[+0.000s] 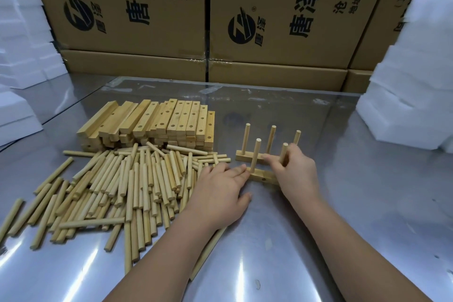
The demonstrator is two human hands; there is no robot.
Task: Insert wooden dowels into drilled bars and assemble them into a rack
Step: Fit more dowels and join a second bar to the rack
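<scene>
Spread left hand [220,191] touches the end of the near bar [260,175]; right hand [294,170] pinches its upright dowel [283,152].

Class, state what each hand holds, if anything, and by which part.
Right hand pinches an upright dowel by its lower half; left hand lies open, holding nothing.

The near bar [257,175] ends hidden (under the right hand [294,169]).
</scene>
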